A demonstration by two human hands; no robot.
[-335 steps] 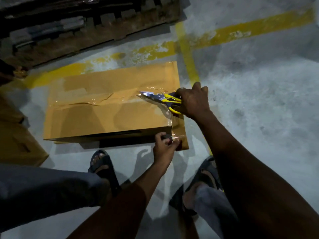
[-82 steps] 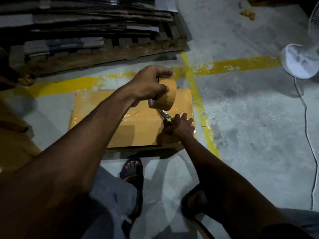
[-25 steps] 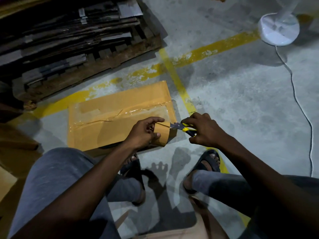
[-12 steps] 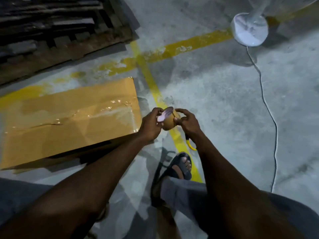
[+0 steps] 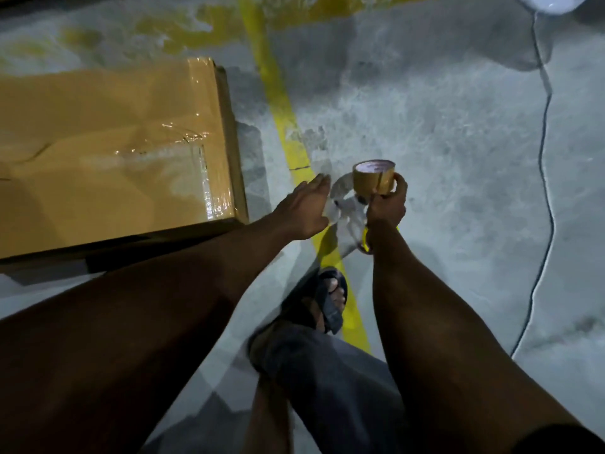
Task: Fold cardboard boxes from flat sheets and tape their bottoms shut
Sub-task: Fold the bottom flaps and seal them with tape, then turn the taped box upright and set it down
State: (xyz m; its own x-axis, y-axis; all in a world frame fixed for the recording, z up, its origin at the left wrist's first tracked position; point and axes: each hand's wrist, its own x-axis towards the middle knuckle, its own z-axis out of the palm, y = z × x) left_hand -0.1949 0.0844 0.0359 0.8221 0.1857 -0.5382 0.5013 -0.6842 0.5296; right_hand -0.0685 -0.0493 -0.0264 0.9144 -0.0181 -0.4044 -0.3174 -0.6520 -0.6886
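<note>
Grey concrete floor w/ a painted yellow line running top to bottom through the middle and another crossing it near the top edge. Big flat brown cardboard box lies on the floor on the left side, its right end just beside the yellow line. Shiny clear tape runs along its seam and wraps over that right end, so the flaps are taped shut.

Thin dark cable snakes down the right side of the floor from a white round base, cut off at the top right corner. Person's foot in a dark sandal rests on the line, lower middle.

Left hand hovers over the line btwn box and roll, fingers straight and together, holding nothing. Right hand is right of the line, fingers curled round a roll of brown packing tape w/ its core opening facing up. The yellow scissors handle pokes out under that same hand; blades can't be made out.
</note>
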